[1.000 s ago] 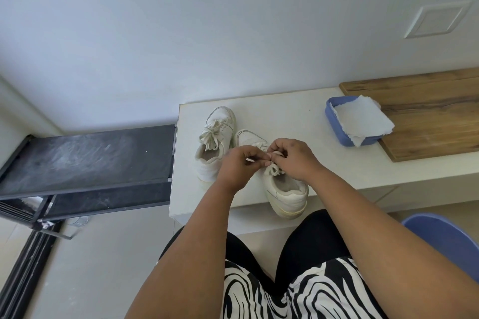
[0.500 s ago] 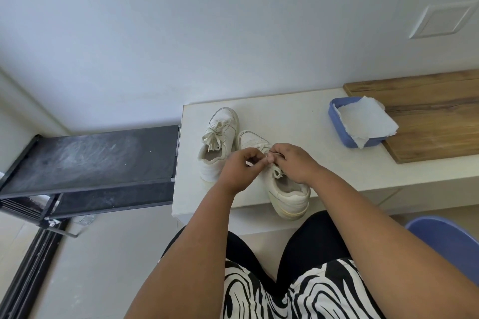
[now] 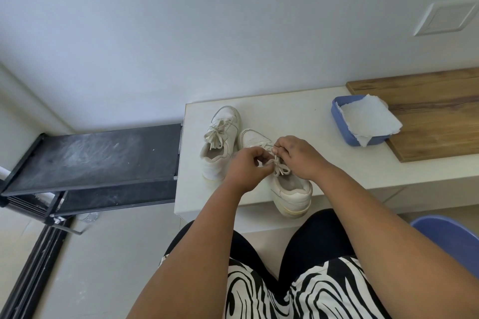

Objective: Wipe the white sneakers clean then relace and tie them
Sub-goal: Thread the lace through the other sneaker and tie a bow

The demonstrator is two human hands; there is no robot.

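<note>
Two white low-top leather sneakers stand side by side on the left end of the white rectangular bench top (image 3: 298, 111), toes toward the wall. The right-hand sneaker (image 3: 287, 189) sits nearest me, its heel at the front edge of the bench top. The left-hand sneaker (image 3: 220, 142) stands just beside it, slightly farther back, with its cream flat laces (image 3: 215, 134) already tied in a bow.

Both my hands work over the tongue of the right-hand sneaker. My left hand (image 3: 245, 169) has its fingers curled and pinches one strand of that shoe's cream lace (image 3: 281, 167). My right hand (image 3: 298, 155) is curled likewise and pinches the lace from the other side (the fingertips of the two hands nearly meet above the eyelets). Loose loops of the lace lie between the hands and the shoe opening; whether a knot is formed under the fingers I cannot tell.

To the right on the bench top, well apart from the shoes, stands a blue rectangular plastic tub (image 3: 339, 118) with a white crumpled paper towel (image 3: 368, 122) draped over it. The tub overlaps the near left corner of a brown wooden board (image 3: 435, 111) that lies along the wall.

Left of the bench top stands a black metal shelf rack (image 3: 98, 158), its top dusty. My black leggings and a black-and-white zebra-pattern garment (image 3: 298, 292) fill the lower view, and a blue rounded plastic seat (image 3: 451, 238) shows at lower right.
</note>
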